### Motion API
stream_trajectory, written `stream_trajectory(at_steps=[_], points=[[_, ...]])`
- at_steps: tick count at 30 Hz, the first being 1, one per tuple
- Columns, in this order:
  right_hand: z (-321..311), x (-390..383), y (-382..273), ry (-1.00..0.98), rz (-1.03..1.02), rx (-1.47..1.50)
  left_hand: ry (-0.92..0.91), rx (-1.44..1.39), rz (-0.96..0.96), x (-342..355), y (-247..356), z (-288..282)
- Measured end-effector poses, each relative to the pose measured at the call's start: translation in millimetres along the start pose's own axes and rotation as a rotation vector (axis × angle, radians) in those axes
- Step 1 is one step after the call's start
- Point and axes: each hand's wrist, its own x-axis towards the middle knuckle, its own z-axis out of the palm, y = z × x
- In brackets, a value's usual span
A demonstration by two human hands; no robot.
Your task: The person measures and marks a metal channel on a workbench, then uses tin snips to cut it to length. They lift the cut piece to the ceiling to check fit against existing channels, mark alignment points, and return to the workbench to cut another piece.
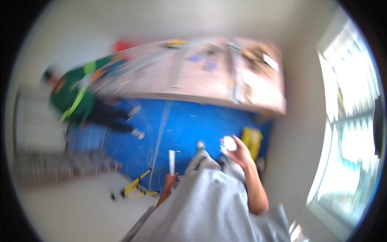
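White strip (172,162) is in the grasp of the person's left hand (171,180), with its longer part showing ahead of the fingers. Beyond both hands spreads a blue floor (185,121), on which the person's feet stand, and ahead of that is a long pinkish table (157,80). To the right of the right hand (240,152), well apart from it, is a bright window (346,153). Far ahead and to the left of the left hand, a co-worker (74,101) in a green top with bright bands reaches one arm over the table. Near the left hand, on its left, is a yellow and black stand (135,185). Just beside the right hand, on its right, is a yellow boxy thing (250,142); whether it is a container, and what is inside, one cannot tell. A red thing (125,45) at the table's far edge, ahead and left of the left hand, is also too blurred to say if it holds something. Far ahead of the right hand, a long grey strip (235,70) and two blue flat pieces (210,65) lie on the table. Smallest is a small white object (230,143), gripped by the right hand's fingers.
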Motion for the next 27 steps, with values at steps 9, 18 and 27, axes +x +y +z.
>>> stream_trajectory(at_steps=[9, 18, 27], points=[[-82.9, -58.8, 19.3, 0.112, -0.197, 0.108, -0.28, 0.222, 0.345, 17.4, 212.7, -3.8], [-119.0, -114.0, 33.4, 0.144, -0.428, 0.251, -0.287, 0.534, 0.479, 23.3, 275.9, 37.0], [-85.8, -37.3, -14.2, -0.042, -0.321, 0.213, -0.096, 0.386, 0.359, 47.0, 204.3, -31.1]])
